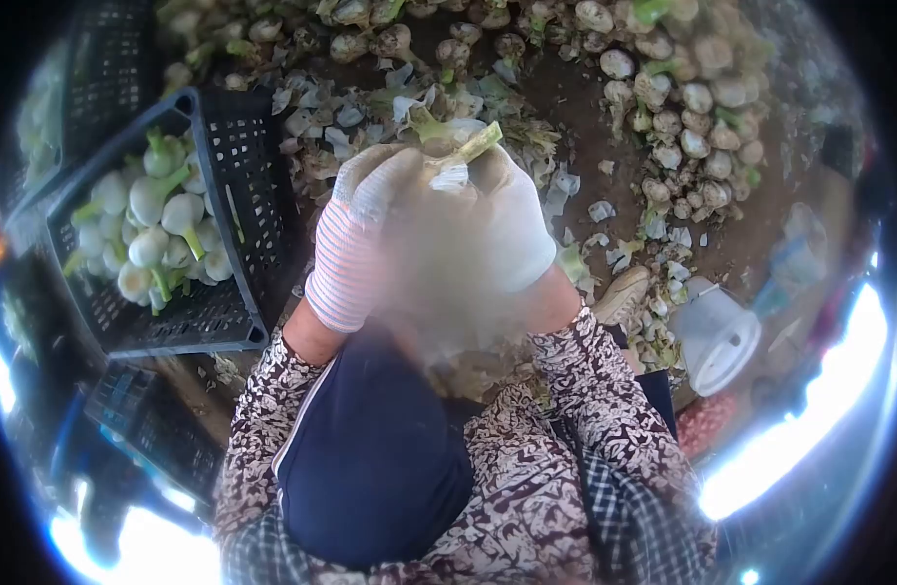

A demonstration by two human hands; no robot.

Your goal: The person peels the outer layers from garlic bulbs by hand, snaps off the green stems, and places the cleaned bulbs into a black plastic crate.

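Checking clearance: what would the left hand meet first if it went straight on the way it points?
The left hand would probably meet the garlic stalk held right in front of it; blur and unclear depth hide the exact contact.

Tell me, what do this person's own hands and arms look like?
The left hand wears a whitish knit glove with fine reddish and blue stripes; the right hand wears a white glove, partly blurred. Both sleeves have a mottled dark-brown and cream print.
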